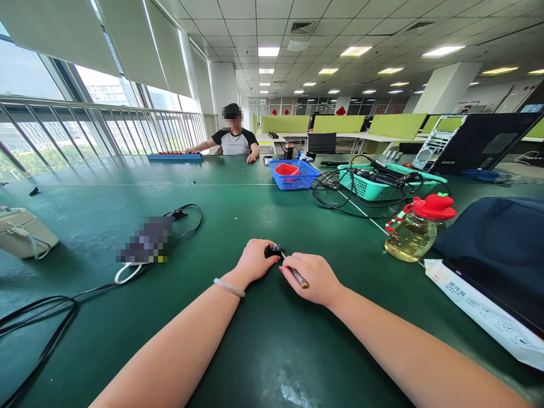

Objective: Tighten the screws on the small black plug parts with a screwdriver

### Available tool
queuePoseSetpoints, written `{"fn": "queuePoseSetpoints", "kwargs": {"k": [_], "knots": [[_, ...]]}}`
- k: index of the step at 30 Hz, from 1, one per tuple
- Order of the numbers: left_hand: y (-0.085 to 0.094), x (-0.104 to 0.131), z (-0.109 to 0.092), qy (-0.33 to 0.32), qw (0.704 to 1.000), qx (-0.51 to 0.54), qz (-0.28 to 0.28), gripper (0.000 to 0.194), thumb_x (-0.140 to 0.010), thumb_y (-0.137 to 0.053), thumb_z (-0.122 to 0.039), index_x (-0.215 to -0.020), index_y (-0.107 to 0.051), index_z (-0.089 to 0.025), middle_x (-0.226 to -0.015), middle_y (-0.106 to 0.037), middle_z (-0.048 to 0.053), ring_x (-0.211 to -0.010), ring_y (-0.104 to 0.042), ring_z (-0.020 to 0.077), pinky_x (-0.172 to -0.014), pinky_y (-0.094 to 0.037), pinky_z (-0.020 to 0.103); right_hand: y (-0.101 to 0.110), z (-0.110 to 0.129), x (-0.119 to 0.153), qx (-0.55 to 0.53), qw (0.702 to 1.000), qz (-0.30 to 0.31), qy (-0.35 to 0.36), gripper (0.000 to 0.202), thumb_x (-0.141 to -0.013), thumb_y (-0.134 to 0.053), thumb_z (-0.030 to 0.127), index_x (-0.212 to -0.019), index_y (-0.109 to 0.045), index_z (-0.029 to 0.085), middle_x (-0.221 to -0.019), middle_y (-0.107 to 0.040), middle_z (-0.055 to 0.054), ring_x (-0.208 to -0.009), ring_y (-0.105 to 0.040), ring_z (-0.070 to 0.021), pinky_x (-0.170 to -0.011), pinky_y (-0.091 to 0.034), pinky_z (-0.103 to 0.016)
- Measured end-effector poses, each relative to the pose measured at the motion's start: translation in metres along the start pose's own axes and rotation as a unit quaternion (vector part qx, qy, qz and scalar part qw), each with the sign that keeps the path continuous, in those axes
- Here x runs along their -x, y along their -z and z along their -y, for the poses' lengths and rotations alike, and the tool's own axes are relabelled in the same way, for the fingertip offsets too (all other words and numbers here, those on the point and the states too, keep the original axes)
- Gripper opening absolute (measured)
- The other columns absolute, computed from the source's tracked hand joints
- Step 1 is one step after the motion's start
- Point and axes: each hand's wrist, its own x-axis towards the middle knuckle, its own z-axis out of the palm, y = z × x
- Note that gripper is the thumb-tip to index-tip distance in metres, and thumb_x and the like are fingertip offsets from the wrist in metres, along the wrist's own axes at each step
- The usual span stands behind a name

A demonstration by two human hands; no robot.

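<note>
My left hand [254,262], with a pale bangle [229,287] on its wrist, grips a small black object [269,251] low over the green table. Silvery detail shows on top of that object, but its exact kind is too small to make out. In my right hand [315,277] is a slim pen-like tool [301,279] with a brownish rear end, held like a pencil. Its thin tip points at the black object, at or very near its right side. Whether the tip touches cannot be made out.
The green table [238,221] bears a blue basket [295,180] with a red tray, a teal basket [374,190] of black cables, a red-lidded bottle [414,229], a white packet [480,311], a dark bag [493,232] and a phone-like thing [147,241]. A person [236,139] sits opposite.
</note>
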Motion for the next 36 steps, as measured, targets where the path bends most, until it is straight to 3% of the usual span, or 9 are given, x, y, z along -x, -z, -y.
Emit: {"fn": "queuePoseSetpoints", "kwargs": {"k": [2, 4, 8, 12, 17, 21, 25, 30, 36], "knots": [[-0.001, 0.000, 0.001, 0.000, 1.000, -0.001, 0.001, 0.025, -0.078, -0.069, -0.029, -0.102, -0.071, -0.021, -0.108, -0.072, 0.007, -0.111, -0.057, 0.0277, -0.100, -0.044, 0.040, -0.001, -0.005, -0.001, -0.095, 0.994, -0.026, -0.055, 0.027, -0.092, -0.048, 0.031, -0.072, -0.061, 0.019, -0.066, -0.060, -0.001, -0.058, -0.052, -0.0125, -0.058, -0.036, -0.025], [-0.001, -0.001, 0.002, -0.001, 1.000, -0.001, 0.001, 0.027, -0.078, -0.070, -0.031, -0.103, -0.071, -0.021, -0.109, -0.072, 0.007, -0.112, -0.057, 0.0278, -0.101, -0.043, 0.041, -0.003, -0.012, -0.003, -0.214, 0.965, -0.060, -0.138, 0.032, -0.091, -0.050, 0.041, -0.069, -0.058, 0.020, -0.059, -0.054, 0.001, -0.054, -0.048, -0.0120, -0.053, -0.036, -0.025], [0.000, 0.000, 0.001, 0.006, 1.000, -0.003, 0.000, 0.028, -0.078, -0.071, -0.030, -0.104, -0.071, -0.021, -0.109, -0.071, 0.007, -0.112, -0.057, 0.0283, -0.101, -0.044, 0.041, -0.009, -0.026, -0.008, -0.432, 0.847, -0.116, -0.288, 0.042, -0.082, -0.059, 0.060, -0.068, -0.057, 0.020, -0.048, -0.041, 0.006, -0.041, -0.039, -0.0095, -0.043, -0.031, -0.025], [0.002, 0.000, 0.000, 0.011, 1.000, 0.000, 0.005, 0.027, -0.077, -0.070, -0.030, -0.103, -0.071, -0.021, -0.109, -0.071, 0.007, -0.113, -0.057, 0.0292, -0.100, -0.045, 0.043, -0.011, -0.036, -0.012, -0.548, 0.753, -0.136, -0.339, 0.042, -0.073, -0.069, 0.059, -0.070, -0.059, 0.019, -0.049, -0.045, 0.006, -0.039, -0.037, -0.0069, -0.039, -0.027, -0.022], [0.001, 0.000, 0.003, -0.046, 0.999, 0.022, 0.010, 0.031, -0.071, -0.077, -0.031, -0.101, -0.072, -0.023, -0.112, -0.071, 0.004, -0.115, -0.055, 0.0278, -0.106, -0.041, 0.043, -0.012, -0.042, -0.013, -0.604, 0.682, -0.181, -0.371, 0.038, -0.067, -0.074, 0.051, -0.083, -0.056, 0.021, -0.051, -0.053, 0.007, -0.037, -0.039, -0.0067, -0.038, -0.027, -0.020], [-0.001, 0.000, 0.005, -0.063, 0.997, 0.029, 0.019, 0.035, -0.068, -0.080, -0.035, -0.100, -0.072, -0.023, -0.117, -0.070, 0.006, -0.120, -0.052, 0.0286, -0.108, -0.040, 0.044, -0.014, -0.044, -0.013, -0.589, 0.669, -0.199, -0.406, 0.036, -0.065, -0.074, 0.045, -0.082, -0.051, 0.022, -0.049, -0.052, 0.008, -0.036, -0.039, -0.0068, -0.038, -0.026, -0.020], [-0.001, 0.001, 0.008, -0.066, 0.997, 0.035, 0.026, 0.038, -0.065, -0.082, -0.039, -0.099, -0.072, -0.024, -0.118, -0.068, 0.007, -0.122, -0.051, 0.0294, -0.108, -0.039, 0.046, -0.016, -0.047, -0.013, -0.550, 0.687, -0.207, -0.427, 0.032, -0.065, -0.074, 0.041, -0.081, -0.053, 0.021, -0.053, -0.052, 0.007, -0.040, -0.042, -0.0072, -0.038, -0.029, -0.020], [0.001, 0.000, 0.008, -0.079, 0.994, 0.048, 0.053, 0.037, -0.064, -0.082, -0.037, -0.097, -0.073, -0.024, -0.121, -0.066, 0.007, -0.124, -0.049, 0.0296, -0.109, -0.037, 0.047, -0.018, -0.052, -0.013, -0.486, 0.719, -0.248, -0.430, 0.029, -0.064, -0.076, 0.033, -0.084, -0.059, 0.021, -0.073, -0.062, 0.002, -0.061, -0.060, -0.0118, -0.052, -0.050, -0.023], [0.007, 0.002, 0.004, -0.096, 0.991, 0.051, 0.081, 0.035, -0.064, -0.083, -0.036, -0.096, -0.073, -0.026, -0.125, -0.064, 0.005, -0.127, -0.045, 0.0302, -0.111, -0.033, 0.049, -0.016, -0.051, -0.015, -0.530, 0.679, -0.265, -0.433, 0.058, -0.066, -0.073, 0.017, -0.116, -0.044, 0.028, -0.076, -0.064, 0.006, -0.074, -0.068, -0.0146, -0.067, -0.058, -0.027]]}}
